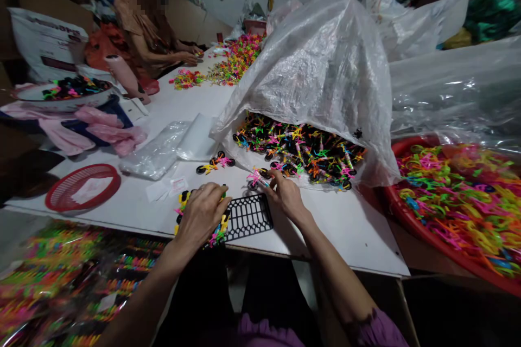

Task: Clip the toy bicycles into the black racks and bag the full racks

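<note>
A black plastic grid tray [250, 217] lies at the table's front edge, its left end filled with small colourful toy bicycles [220, 233]. Over that filled end lies my left hand [202, 210], fingers curled round the bicycles and partly hiding them. My right hand [285, 195] pinches a pink toy bicycle [256, 178] with black wheels, just above the tray's far right corner. Two more toy bicycles [215, 162] rest on the table beyond my left hand. Behind my right hand, a pile of toy bicycles [301, 146] spills from a large clear plastic bag [313, 65].
A red basin [393, 190] of colourful plastic parts stands at right. A red basket [83, 187], clear bags [158, 146] and paper slips [166, 188] lie at left. Packed toys [61, 276] sit below the table. Across it, a co-worker [142, 38] handles small parts beside a colourful heap [240, 59].
</note>
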Available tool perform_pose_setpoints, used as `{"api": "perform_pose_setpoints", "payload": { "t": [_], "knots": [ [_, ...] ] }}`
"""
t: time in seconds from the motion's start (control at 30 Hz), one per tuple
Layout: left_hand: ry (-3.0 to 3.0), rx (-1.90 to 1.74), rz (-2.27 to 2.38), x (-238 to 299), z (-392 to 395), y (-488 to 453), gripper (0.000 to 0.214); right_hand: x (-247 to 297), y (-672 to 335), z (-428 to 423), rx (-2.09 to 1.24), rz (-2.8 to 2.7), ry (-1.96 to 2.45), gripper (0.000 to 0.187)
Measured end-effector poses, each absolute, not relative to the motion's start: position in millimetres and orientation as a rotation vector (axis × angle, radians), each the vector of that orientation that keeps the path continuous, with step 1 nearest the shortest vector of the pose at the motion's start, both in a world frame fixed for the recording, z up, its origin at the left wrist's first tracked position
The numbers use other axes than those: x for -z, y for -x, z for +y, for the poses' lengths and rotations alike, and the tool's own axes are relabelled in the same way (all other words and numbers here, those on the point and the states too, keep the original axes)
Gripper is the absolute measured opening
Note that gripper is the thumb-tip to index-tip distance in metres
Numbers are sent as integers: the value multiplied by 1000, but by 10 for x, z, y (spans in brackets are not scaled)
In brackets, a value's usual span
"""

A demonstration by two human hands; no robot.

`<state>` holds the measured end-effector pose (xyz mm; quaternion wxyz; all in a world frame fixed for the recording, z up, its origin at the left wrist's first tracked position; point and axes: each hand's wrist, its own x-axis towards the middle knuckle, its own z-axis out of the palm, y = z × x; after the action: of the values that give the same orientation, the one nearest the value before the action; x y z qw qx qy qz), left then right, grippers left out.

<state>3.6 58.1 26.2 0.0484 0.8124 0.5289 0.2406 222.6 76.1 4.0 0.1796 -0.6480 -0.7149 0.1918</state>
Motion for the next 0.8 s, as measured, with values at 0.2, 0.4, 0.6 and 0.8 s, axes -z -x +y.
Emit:
{"api": "perform_pose_setpoints", "payload": {
  "t": [0.2,0.4,0.6,0.8],
  "knots": [
    [-1631,-879,1478,-628,777,-274,47,-359,-2001,504,-698,-1889,1431,29],
    [-1509,-837,1290,-747,617,-355,27,-423,-1975,401,-1320,-1761,1223,21],
    [-1730,-782,1114,-1005,481,-292,40,-611,-2024,387,-1866,-1700,852,37],
    [-1921,-679,998,-1195,429,-233,47,-651,-1957,341,-1876,-1771,791,34]
  ]
}}
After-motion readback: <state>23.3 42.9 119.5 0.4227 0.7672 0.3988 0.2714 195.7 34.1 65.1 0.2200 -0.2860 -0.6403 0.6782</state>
